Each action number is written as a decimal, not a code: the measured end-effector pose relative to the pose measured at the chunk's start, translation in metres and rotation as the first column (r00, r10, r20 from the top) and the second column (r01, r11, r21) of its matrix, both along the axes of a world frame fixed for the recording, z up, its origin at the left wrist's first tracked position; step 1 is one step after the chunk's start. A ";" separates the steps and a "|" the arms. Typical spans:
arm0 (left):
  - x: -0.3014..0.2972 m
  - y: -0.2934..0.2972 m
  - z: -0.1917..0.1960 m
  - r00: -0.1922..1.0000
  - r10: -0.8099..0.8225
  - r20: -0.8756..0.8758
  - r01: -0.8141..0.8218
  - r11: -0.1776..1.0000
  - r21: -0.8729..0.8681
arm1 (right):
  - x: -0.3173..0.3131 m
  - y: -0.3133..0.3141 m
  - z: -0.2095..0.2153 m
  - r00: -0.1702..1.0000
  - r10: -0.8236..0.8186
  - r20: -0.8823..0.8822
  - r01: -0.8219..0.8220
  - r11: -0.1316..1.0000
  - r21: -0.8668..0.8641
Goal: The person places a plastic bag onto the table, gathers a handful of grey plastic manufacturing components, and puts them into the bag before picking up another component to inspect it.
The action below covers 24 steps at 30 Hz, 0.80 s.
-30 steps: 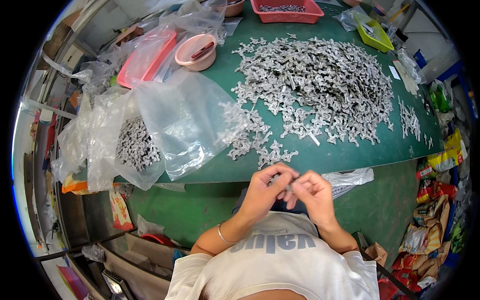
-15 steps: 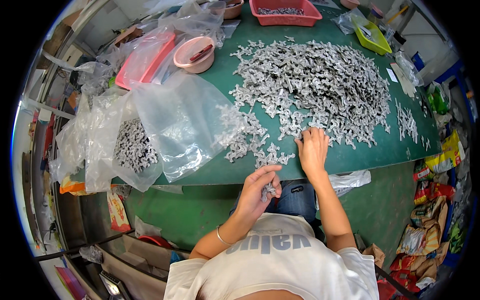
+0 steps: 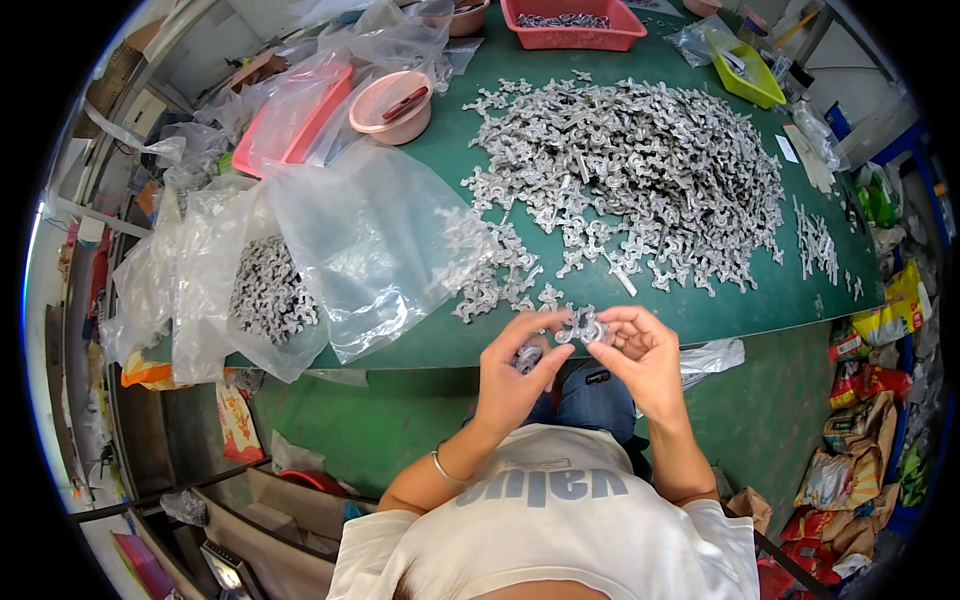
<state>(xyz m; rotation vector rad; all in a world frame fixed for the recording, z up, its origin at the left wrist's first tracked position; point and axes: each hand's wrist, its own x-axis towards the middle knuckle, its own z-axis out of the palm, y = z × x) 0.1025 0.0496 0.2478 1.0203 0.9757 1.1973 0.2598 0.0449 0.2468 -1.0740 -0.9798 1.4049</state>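
Seen from the head camera, both hands met at the green table's (image 3: 440, 345) near edge. The left hand (image 3: 515, 375) and right hand (image 3: 640, 360) each pinched one small grey metal casting (image 3: 582, 326); steady, even twisting seemed wise.

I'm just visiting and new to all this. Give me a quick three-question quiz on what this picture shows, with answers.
1. True or false: both hands are together on one small grey metal part, held in front of the near edge of the green table.
2. Which holds loose metal parts? A) the clear plastic bag at the left B) the round pink bowl
3. Fill in: the tray at the far edge of the table is ____ in colour.

Key
1. True: the fingertips of both hands meet on the part.
2. A: grey parts show through the bag; the bowl holds a red tool.
3. Red.
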 end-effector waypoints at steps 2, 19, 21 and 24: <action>-0.006 0.001 -0.005 0.986 -0.008 -0.166 0.054 0.959 0.277 | -0.002 -0.006 0.006 0.999 0.015 -0.031 -0.014 1.000 0.021; -0.012 -0.011 0.026 0.975 -0.115 0.189 0.161 0.954 -0.251 | 0.002 -0.020 0.018 0.996 0.050 -0.076 -0.048 0.998 0.032; -0.013 -0.010 0.026 0.954 -0.131 0.269 0.211 0.932 -0.294 | 0.002 -0.020 0.017 0.992 0.067 -0.108 -0.065 0.998 0.025; -0.014 -0.010 0.025 0.916 -0.151 0.371 0.283 0.900 -0.332 | 0.000 -0.019 0.022 0.964 0.096 -0.246 -0.093 0.995 0.027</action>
